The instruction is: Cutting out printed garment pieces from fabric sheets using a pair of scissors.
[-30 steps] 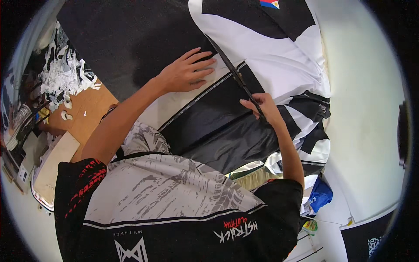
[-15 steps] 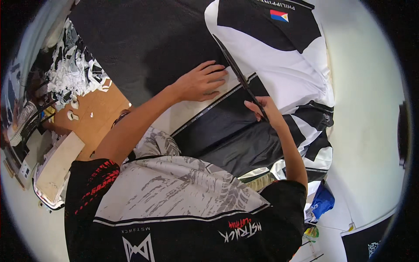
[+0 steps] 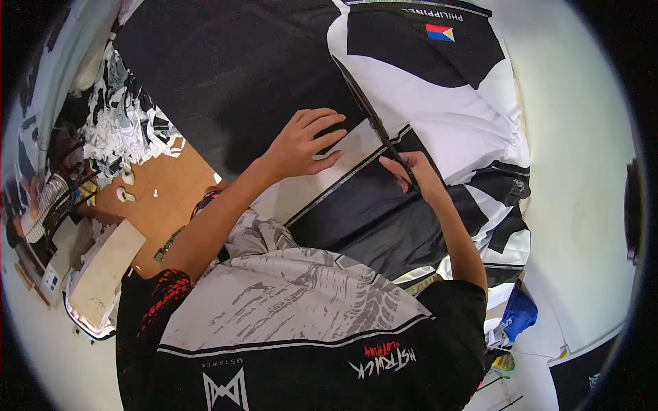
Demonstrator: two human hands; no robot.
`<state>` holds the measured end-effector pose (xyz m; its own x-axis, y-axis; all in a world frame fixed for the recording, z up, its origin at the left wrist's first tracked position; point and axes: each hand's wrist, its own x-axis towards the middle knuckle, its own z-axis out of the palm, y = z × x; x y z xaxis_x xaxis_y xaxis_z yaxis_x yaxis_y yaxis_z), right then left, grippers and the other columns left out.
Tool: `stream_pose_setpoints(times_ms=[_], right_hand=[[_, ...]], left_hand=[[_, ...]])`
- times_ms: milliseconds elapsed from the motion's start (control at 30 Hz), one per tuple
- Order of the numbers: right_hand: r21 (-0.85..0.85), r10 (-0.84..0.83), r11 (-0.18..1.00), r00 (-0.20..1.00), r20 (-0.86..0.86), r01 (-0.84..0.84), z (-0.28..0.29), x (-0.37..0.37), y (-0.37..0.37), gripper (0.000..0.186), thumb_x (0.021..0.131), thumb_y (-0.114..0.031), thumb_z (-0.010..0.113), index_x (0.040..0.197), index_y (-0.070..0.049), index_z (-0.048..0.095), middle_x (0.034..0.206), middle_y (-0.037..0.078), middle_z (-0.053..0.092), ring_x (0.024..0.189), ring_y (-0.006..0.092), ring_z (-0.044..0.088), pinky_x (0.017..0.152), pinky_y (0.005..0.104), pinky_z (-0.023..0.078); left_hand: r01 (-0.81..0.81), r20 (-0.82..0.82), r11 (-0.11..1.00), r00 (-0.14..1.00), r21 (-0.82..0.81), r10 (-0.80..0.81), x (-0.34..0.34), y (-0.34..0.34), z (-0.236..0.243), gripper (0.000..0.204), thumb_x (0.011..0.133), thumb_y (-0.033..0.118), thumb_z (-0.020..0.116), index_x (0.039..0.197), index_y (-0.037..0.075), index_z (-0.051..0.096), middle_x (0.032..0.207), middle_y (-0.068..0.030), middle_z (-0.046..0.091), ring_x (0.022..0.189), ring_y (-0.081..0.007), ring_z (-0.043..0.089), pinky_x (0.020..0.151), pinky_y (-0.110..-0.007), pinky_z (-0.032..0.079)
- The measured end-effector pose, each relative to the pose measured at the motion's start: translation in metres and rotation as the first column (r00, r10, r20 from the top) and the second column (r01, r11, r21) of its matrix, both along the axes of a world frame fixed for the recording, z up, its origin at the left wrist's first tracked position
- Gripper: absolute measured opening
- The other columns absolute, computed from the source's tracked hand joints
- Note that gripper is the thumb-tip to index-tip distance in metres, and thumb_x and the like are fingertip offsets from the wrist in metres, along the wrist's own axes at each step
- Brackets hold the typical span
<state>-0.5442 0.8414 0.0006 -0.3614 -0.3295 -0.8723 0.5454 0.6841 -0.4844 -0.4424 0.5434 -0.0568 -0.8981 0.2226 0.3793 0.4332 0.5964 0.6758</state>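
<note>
My right hand point(image 3: 419, 178) is closed around the handles of a pair of dark, long-bladed scissors point(image 3: 370, 109). Their blades point away from me, along the boundary between a large black fabric panel point(image 3: 226, 75) and white fabric point(image 3: 425, 89). Whether the blades are parted is hard to make out. My left hand point(image 3: 306, 144) is open, fingers spread, over the black panel and a pale strip point(image 3: 343, 154) beside it. A thin printed band point(image 3: 343, 179) separates that strip from shiny black fabric point(image 3: 363, 209) nearer my body.
White and black fabric scraps point(image 3: 127, 120) are heaped at the far left above a brown floor point(image 3: 161, 185). A pale box-like piece point(image 3: 106, 267) stands at left. Bunched black-and-white cloth point(image 3: 504, 198) lies right of my right hand, with a blue item point(image 3: 519, 315) below it.
My left hand has shifted slightly left and toward me over the fabric. My right hand and the scissors stay almost in place. The whole view has moved a little.
</note>
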Motion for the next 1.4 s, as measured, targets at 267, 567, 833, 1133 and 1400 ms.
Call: stream_pose_setpoints(times_ms=[267, 567, 833, 1133, 1400], right_hand=[[-0.056, -0.07, 0.996, 0.997, -0.028, 0.069, -0.005, 0.015, -0.004, 0.049, 0.09, -0.05, 0.086, 0.069, -0.011, 0.065, 0.056, -0.004, 0.053, 0.049, 0.0057, 0.05, 0.049, 0.0252, 0.039], [-0.079, -0.169, 0.983, 0.985, -0.018, 0.167, -0.014, 0.048, -0.012, 0.032, 0.101, -0.034, 0.076, 0.085, -0.007, 0.071, 0.064, -0.006, 0.054, 0.051, 0.0038, 0.052, 0.049, 0.0244, 0.04], [-0.185, -0.343, 0.927, 0.937, -0.066, 0.326, -0.022, 0.082, -0.012, 0.052, 0.089, -0.053, 0.085, 0.069, -0.011, 0.062, 0.057, -0.003, 0.054, 0.047, 0.0077, 0.053, 0.048, 0.0255, 0.04], [-0.144, -0.392, 0.915, 0.914, -0.102, 0.376, -0.02, 0.107, -0.012, 0.047, 0.095, -0.046, 0.082, 0.072, -0.009, 0.063, 0.058, -0.005, 0.05, 0.05, 0.0058, 0.051, 0.05, 0.0254, 0.039], [-0.038, -0.429, 0.903, 0.893, -0.133, 0.428, -0.01, 0.135, -0.004, 0.05, 0.092, -0.049, 0.084, 0.07, -0.01, 0.062, 0.056, -0.004, 0.051, 0.047, 0.0059, 0.049, 0.048, 0.0252, 0.036]], left_hand=[[-0.066, 0.025, 0.998, 0.997, 0.0, 0.066, 0.009, -0.014, 0.008, 0.04, 0.084, 0.016, 0.085, 0.121, 0.008, 0.073, 0.139, -0.0119, 0.066, 0.13, -0.0323, 0.061, 0.104, -0.045, 0.05], [-0.139, -0.003, 0.99, 0.99, -0.003, 0.139, 0.016, -0.024, 0.018, 0.037, 0.083, 0.015, 0.084, 0.118, 0.007, 0.074, 0.137, -0.0124, 0.067, 0.129, -0.0329, 0.061, 0.104, -0.046, 0.049], [-0.119, -0.02, 0.993, 0.993, 0.0, 0.119, 0.018, -0.018, 0.018, 0.036, 0.083, 0.013, 0.083, 0.118, 0.006, 0.075, 0.135, -0.0125, 0.068, 0.129, -0.0343, 0.061, 0.104, -0.046, 0.05], [0.029, -0.028, 1.0, 0.999, 0.006, -0.029, -0.003, -0.016, 0.015, 0.037, 0.085, 0.008, 0.082, 0.121, 0.006, 0.076, 0.138, -0.0124, 0.067, 0.129, -0.0352, 0.061, 0.108, -0.046, 0.05], [0.065, -0.056, 0.998, 0.996, 0.006, -0.064, -0.015, -0.022, 0.009, 0.034, 0.085, 0.008, 0.081, 0.118, 0.006, 0.076, 0.135, -0.0119, 0.068, 0.128, -0.0339, 0.061, 0.107, -0.046, 0.048]])
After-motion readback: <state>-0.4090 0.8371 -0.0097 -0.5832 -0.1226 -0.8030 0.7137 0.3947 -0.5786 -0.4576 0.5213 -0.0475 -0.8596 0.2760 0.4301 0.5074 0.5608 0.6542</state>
